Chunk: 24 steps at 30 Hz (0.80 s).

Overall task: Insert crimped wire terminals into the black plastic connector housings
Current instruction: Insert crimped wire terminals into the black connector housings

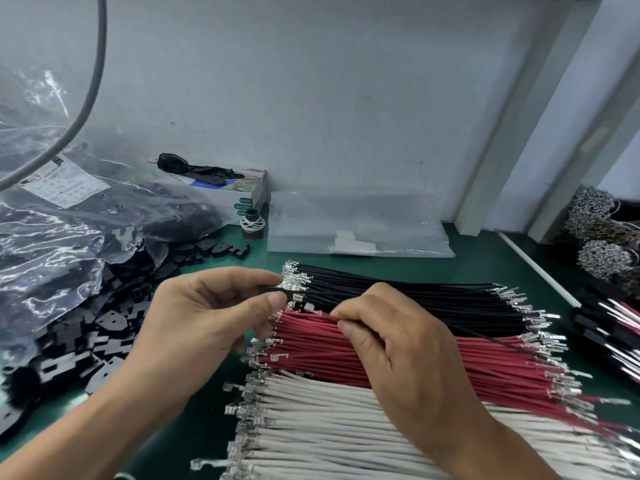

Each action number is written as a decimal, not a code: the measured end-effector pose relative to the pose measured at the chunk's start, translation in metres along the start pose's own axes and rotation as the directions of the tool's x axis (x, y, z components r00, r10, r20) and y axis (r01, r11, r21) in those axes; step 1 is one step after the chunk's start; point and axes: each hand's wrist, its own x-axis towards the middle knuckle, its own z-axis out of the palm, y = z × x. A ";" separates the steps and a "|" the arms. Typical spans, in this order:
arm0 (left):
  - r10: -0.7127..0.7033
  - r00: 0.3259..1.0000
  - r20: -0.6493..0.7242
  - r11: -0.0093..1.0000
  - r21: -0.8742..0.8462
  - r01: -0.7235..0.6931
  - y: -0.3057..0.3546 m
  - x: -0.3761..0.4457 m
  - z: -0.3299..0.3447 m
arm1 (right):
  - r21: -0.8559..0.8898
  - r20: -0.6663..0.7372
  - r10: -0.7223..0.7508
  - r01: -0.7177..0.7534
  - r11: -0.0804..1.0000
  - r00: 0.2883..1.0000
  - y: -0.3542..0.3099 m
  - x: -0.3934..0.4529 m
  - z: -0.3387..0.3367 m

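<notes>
**Wire meets housing above the sorted bundles**

Wires dominate the green bench mat (207, 427): a bundle of white insulated wires (346, 420) lies nearest the person, a bundle of red wires (433, 355) just beyond it, and a bundle of black wires (415, 296) beyond that — sorted by colour, crimped ends aligned, probably so one can be drawn out without hunting. Left of the red bundle a heap of loose black plastic connector housings (104, 327) spills from a clear plastic bag (52, 237), within easy reach. Above the red bundle's left end, the left hand (194, 317) pinches a small dark piece — likely a housing, though mostly hidden — between thumb and forefinger. The right hand (391, 337), over the red bundle, pinches a single thin black wire (491, 341) that trails off rightward, apparently to steer its terminal toward the left fingertips.
</notes>
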 end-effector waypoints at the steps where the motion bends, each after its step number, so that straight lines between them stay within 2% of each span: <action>1: -0.019 1.000 0.017 1.000 -0.022 0.019 0.000 0.000 -0.001 | 0.017 -0.017 0.008 -0.007 1.000 1.000 0.000 0.000 0.000; 6: -0.110 0.986 0.127 0.983 -0.135 0.128 -0.001 0.000 0.001 | 0.036 -0.054 0.004 -0.002 0.999 0.999 -0.003 0.000 -0.001; 10: -0.161 0.974 0.159 0.967 -0.172 0.188 -0.001 0.000 0.001 | -0.013 -0.067 -0.043 0.042 0.999 0.997 -0.006 0.001 -0.002; 14: -0.174 0.965 0.196 0.963 -0.170 0.208 0.002 0.001 -0.002 | -0.140 -0.052 -0.145 0.137 0.981 0.988 -0.006 0.002 -0.005; 19: -0.173 0.964 0.204 0.975 -0.102 0.197 0.005 0.001 -0.003 | -0.365 0.012 -0.283 0.268 0.892 0.959 -0.002 0.005 -0.014; 24: -0.205 0.958 0.201 0.970 -0.088 0.226 0.007 0.003 -0.005 | -0.405 0.011 -0.341 0.316 0.858 0.940 -0.005 0.005 -0.013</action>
